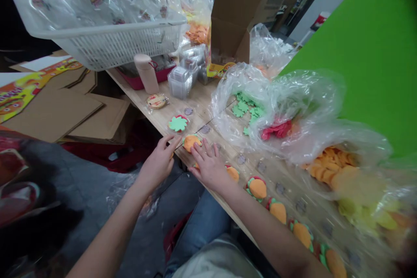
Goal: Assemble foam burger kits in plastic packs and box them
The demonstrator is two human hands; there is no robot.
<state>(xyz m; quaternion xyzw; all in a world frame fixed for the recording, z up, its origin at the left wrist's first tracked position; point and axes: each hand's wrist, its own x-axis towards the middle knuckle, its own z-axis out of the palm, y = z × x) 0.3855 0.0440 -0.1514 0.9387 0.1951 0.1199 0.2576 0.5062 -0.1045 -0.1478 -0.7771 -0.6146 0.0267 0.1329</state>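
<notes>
An orange round piece (191, 143) with green showing at its rim lies at the table's near edge, between my two hands. My right hand (210, 166) is spread out, its fingertips on the right side of this piece. My left hand (159, 161) has its fingers stretched toward the piece's left edge; whether they touch it I cannot tell. Just beyond sits a stack topped with a green scalloped piece (178, 123), red showing beneath it. To the right, a row of toy-burger-like stacks (258, 187) with orange tops runs along the edge, partly behind my right arm.
A clear bag (224, 100) holds green leaf-shaped pieces (241, 105). Orange discs (329, 167) fill another bag at right. Small clear discs (241, 159) line the table (203, 110). Farther back stand a pink bottle (146, 74), clear containers (180, 82), a white basket (124, 43) and a cardboard box (233, 13).
</notes>
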